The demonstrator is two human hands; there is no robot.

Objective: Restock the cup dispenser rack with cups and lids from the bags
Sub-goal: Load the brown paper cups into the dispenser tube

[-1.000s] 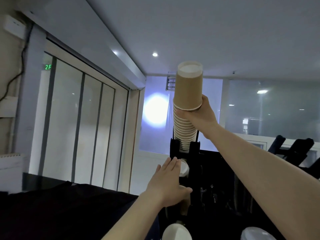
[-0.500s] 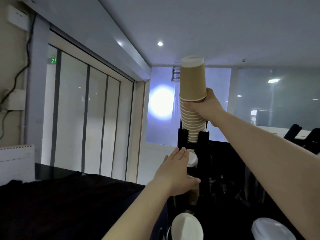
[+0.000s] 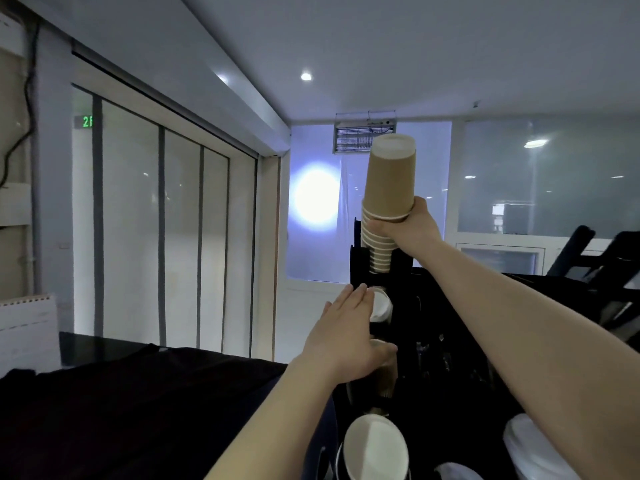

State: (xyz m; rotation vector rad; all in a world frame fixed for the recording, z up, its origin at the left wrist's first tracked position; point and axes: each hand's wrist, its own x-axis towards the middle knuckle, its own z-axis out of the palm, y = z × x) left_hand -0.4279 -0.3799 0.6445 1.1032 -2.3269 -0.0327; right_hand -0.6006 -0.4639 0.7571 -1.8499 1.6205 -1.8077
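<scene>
At the bottom centre of the frame, nearest the camera, a white cup mouth [image 3: 375, 452] is seen, cut off by the lower edge; at the lower right a pale stack of lids [image 3: 533, 448] is partly cropped as well. Just above, in the centre, the left hand [image 3: 346, 336] is laid against the black dispenser rack [image 3: 408, 327], fingers straight and pointing up, the thumb hooked over a brown cup [image 3: 387, 374] that protrudes from the rack; a white cup end [image 3: 381, 304] is seen at its fingertips. Whether the rack is merely steadied or the lower cup actually gripped cannot be told.

Farther off, centre right, the stack of cups [image 3: 386, 202] is grasped by the right hand [image 3: 410, 228], fingers wrapped round the rims just below the topmost cup. The stack's long axis is held close to upright, bottoms up, with the lower end already inside the rack's top opening. The stack thus lies directly above the left hand, and a straight downward push along that axis appears to be what the next move calls for; any tilt could jam the rims against the opening.

The rack's interior is lost in darkness, so neither its depth nor its remaining room can be made out.
</scene>
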